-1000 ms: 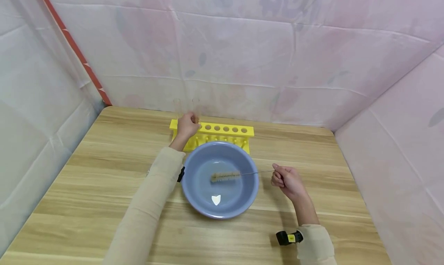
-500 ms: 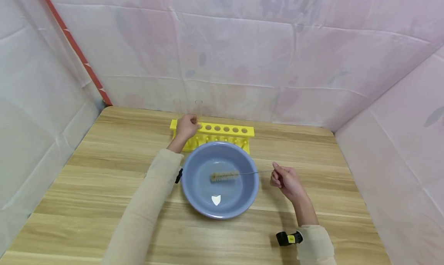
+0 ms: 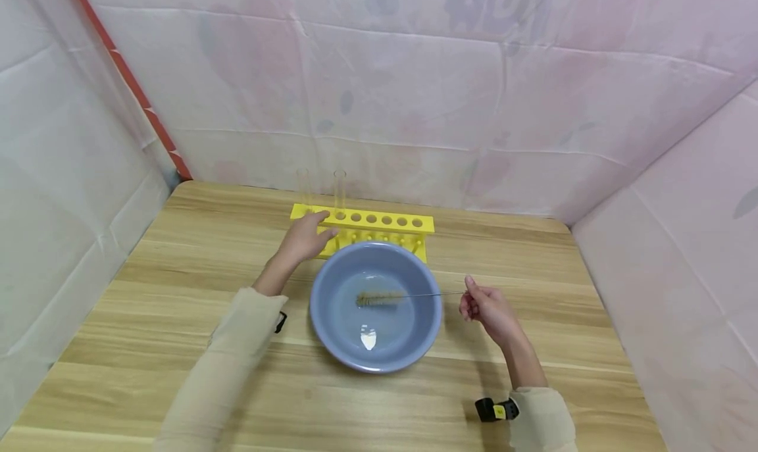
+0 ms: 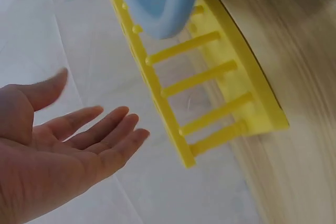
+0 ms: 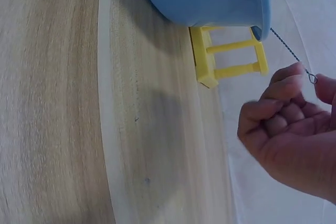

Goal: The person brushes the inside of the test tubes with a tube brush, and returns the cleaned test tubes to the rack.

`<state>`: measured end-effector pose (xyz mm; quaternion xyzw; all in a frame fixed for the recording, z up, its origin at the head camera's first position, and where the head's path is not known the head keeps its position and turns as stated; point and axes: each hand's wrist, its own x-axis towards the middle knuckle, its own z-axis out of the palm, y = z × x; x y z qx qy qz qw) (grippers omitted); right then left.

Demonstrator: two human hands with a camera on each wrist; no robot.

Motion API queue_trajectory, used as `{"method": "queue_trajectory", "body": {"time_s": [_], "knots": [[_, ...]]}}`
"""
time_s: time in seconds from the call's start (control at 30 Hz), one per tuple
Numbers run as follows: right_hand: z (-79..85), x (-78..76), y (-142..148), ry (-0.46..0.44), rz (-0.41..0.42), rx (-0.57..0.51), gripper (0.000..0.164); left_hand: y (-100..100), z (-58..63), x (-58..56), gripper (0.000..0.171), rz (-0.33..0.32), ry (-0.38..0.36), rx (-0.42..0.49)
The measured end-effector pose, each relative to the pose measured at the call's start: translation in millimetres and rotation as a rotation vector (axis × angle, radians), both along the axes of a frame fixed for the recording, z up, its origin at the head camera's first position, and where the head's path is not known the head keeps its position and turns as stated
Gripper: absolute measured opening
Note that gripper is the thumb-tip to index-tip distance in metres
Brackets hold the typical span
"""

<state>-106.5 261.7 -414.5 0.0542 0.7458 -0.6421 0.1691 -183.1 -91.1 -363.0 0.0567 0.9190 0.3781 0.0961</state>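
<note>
In the head view a yellow test tube rack stands behind a blue basin. Two clear test tubes, a nearer-to-middle test tube and a fainter left test tube, rise upright from its left-end holes. My left hand is spread in front of that end, holding nothing; the left wrist view shows its palm and parted fingers. At the basin's right side my right hand pinches the looped wire end of a test tube brush between thumb and forefinger. The brush's bristles reach down into the basin.
Water fills the bottom of the basin, with a bright reflection on it. Everything stands on a wood-grain table. Fabric-like walls enclose its back and sides. A strap with a black device sits at the right wrist.
My left hand has let go of the test tube standing in the rack and drawn back toward the left, its fingers spreading. The brush head has shifted slightly left in the basin.
</note>
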Motion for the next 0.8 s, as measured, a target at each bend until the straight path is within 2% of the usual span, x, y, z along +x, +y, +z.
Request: {"method": "queue_trajectory", "body": {"time_s": [0.13, 0.2, 0.33, 0.43, 0.57, 0.67, 0.8], "knots": [[4.0, 3.4, 1, 0.036, -0.057, 0.13, 0.055, -7, -1.5, 17.9, 0.061, -0.008, 0.074, -0.016], [5.5, 5.8, 3, 0.077, -0.056, 0.196, 0.058, -10, -4.2, 24.9, 0.065, -0.013, 0.111, -0.054], [8.6, 9.7, 5, 0.202, 0.023, 0.376, 0.063, -15, -13.8, 35.8, 0.07, -0.041, 0.162, -0.206], [10.5, 11.5, 2, 0.354, 0.067, 0.529, 0.062, -20, -22.9, 44.3, 0.073, -0.062, 0.196, -0.308], [9.4, 14.2, -4, 0.529, 0.09, 0.76, 0.062, -26, -34.3, 56.0, 0.073, -0.057, 0.237, -0.386], [8.7, 17.0, -8, 0.581, 0.113, 0.908, 0.062, -29, -39.3, 64.3, 0.072, -0.041, 0.254, -0.432], [9.7, 19.3, -10, 0.611, 0.129, 1.01, 0.062, -31, -42.6, 73.7, 0.072, -0.031, 0.28, -0.479]]}}
